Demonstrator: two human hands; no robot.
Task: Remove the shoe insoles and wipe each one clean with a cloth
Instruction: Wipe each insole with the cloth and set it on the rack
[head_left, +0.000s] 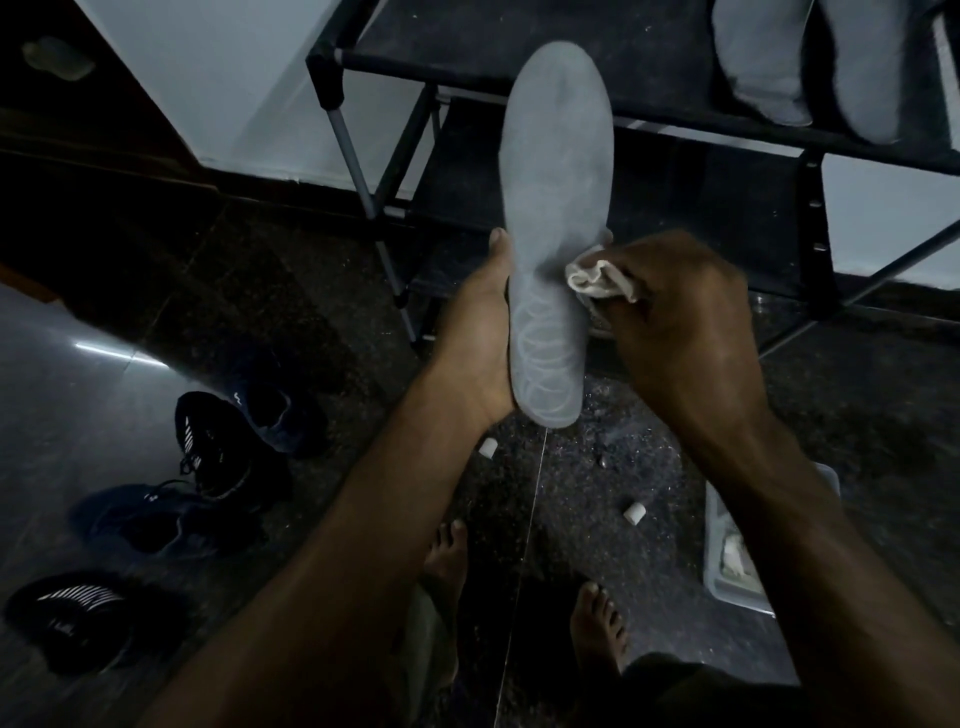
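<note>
Grey insole (558, 208), ring-patterned at the heel, smudged near the toe.

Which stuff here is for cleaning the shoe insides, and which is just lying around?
For the job:
insole held by left hand
cloth in right hand
insoles on the rack
shoes

Just lying about:
two small white pieces
plastic tub

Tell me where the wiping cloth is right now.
In the head view the cloth sits right of centre, bunched in the right hand and pressed against the right edge of the insole that the left hand holds.
</note>
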